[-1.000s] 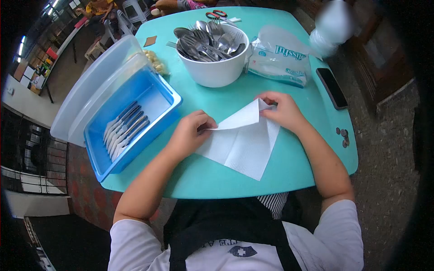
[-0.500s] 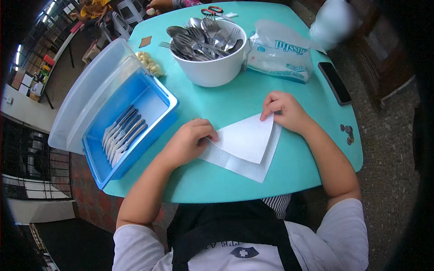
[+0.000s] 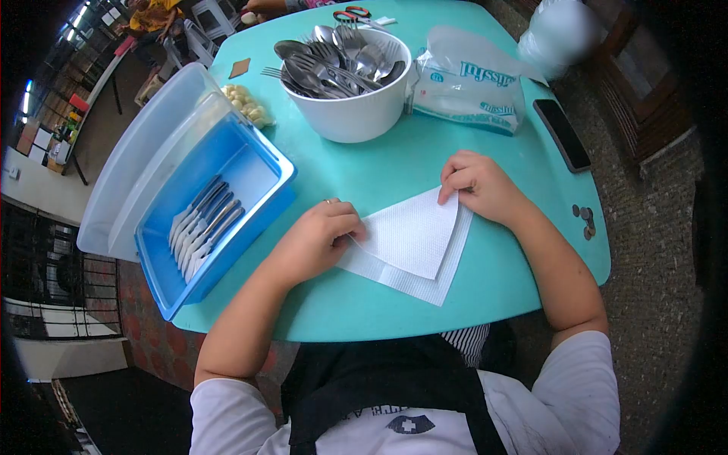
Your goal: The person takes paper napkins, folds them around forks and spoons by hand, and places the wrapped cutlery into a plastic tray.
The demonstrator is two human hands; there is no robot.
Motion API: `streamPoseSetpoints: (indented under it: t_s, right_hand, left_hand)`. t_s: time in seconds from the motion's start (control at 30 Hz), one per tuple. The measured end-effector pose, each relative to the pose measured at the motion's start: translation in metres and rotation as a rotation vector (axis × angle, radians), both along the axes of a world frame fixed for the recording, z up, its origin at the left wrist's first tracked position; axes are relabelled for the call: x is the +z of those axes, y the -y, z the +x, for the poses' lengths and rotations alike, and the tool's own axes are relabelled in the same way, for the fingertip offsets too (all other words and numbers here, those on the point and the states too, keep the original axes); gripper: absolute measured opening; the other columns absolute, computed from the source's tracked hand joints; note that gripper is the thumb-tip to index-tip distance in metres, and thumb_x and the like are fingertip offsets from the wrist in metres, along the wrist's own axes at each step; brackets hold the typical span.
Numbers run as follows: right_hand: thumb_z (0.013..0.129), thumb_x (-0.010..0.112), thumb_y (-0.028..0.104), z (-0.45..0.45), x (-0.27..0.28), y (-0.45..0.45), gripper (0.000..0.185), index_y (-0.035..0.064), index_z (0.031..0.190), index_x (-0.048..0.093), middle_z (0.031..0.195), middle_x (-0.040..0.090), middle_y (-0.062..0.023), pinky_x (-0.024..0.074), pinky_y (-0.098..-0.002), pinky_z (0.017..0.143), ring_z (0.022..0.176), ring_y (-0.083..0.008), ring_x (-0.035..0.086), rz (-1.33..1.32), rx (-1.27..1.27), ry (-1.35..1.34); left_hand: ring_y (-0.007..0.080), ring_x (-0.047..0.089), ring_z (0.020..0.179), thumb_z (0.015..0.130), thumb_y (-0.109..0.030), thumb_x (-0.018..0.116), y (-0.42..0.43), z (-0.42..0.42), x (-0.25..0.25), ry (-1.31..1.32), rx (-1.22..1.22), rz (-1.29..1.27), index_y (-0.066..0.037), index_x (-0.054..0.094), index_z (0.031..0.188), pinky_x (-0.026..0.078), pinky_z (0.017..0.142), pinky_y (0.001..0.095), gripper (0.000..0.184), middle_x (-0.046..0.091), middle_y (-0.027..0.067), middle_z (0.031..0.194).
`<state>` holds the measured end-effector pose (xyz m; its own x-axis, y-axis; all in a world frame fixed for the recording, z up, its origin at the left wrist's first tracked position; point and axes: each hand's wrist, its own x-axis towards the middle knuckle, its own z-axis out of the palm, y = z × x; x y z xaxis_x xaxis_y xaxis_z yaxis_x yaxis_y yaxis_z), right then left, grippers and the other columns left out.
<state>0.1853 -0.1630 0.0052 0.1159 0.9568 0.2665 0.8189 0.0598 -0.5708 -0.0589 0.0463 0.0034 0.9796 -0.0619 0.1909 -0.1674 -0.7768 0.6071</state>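
Observation:
A white napkin (image 3: 409,233) lies folded over on the turquoise table, its upper layer slightly offset from the lower one. My left hand (image 3: 322,239) pinches its left corner. At the upper right corner my right hand (image 3: 479,186) grips the napkin between thumb and fingers. Left of my left hand is a blue tray (image 3: 265,155) with several utensils (image 3: 205,227) partly wrapped in white. Beyond the napkin stands a white bowl (image 3: 350,117) full of spoons and forks (image 3: 337,61).
A translucent lid (image 3: 144,163) leans at the tray's left. Behind it is a bag of pale pieces (image 3: 246,105). A plastic napkin pack (image 3: 470,91), a phone (image 3: 562,135) and coins (image 3: 585,220) lie at the right, scissors (image 3: 352,14) at the back. A person (image 3: 155,23) sits far left.
The napkin's raised upper flap has come down over the lower layer, towards me. My right hand has turned and closed on its upper right corner; my left hand keeps hold of the left corner.

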Motion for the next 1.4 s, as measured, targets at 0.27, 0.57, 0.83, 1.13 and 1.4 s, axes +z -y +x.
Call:
streamPoseSetpoints:
  t_s: [0.27,0.57,0.83,1.13,1.4]
  right_hand:
    - [0.068,0.063,-0.005,-0.003,0.006,-0.001,0.016,0.0088,0.073,0.070,0.085,0.063,-0.0051,0.0492,-0.0363,0.079,0.089,-0.0252,0.060,-0.072,-0.043,0.008]
    - [0.072,0.064,0.009,0.000,0.004,-0.002,0.004,0.0072,0.071,0.067,0.082,0.064,-0.0060,0.0466,-0.0390,0.082,0.086,-0.0258,0.059,-0.071,-0.017,0.111]
    - [0.088,0.057,0.052,-0.044,0.011,-0.019,0.051,0.0070,0.070,0.070,0.077,0.066,-0.0082,0.0348,-0.0558,0.098,0.091,-0.0289,0.060,-0.195,-0.306,0.381]
    - [0.082,0.057,0.067,-0.064,0.005,-0.036,0.063,0.0061,0.080,0.076,0.089,0.069,-0.0108,0.0210,-0.0669,0.109,0.101,-0.0308,0.058,-0.299,-0.450,0.615]
    - [0.073,0.073,0.055,-0.036,0.001,-0.021,0.047,0.0083,0.069,0.068,0.079,0.064,-0.0079,0.0354,-0.0517,0.090,0.090,-0.0281,0.059,-0.255,-0.516,0.381]
  left_hand:
    - [0.0315,0.058,0.088,0.064,0.011,0.060,0.003,-0.001,0.003,0.018,0.001,0.022,-0.003,0.064,0.089,0.049,0.078,0.0406,0.029,0.061,0.0100,0.088]
    - [0.0340,0.056,0.094,0.063,0.009,0.058,0.015,-0.003,0.014,-0.096,0.050,0.110,-0.001,0.058,0.123,0.047,0.085,0.0417,0.061,0.057,0.0152,0.099]
    - [0.0360,0.053,0.095,0.059,-0.004,0.060,0.023,-0.003,0.013,-0.087,0.046,0.228,0.002,0.054,0.129,0.045,0.088,0.0432,0.071,0.056,0.0168,0.101]
    - [0.0360,0.052,0.093,0.056,-0.002,0.059,0.027,-0.002,0.014,-0.089,0.060,0.244,0.003,0.055,0.128,0.045,0.087,0.0428,0.072,0.056,0.0166,0.100]
    - [0.0363,0.053,0.094,0.058,0.003,0.058,0.026,-0.003,0.015,-0.090,0.070,0.215,0.001,0.058,0.126,0.045,0.087,0.0432,0.069,0.057,0.0169,0.100]
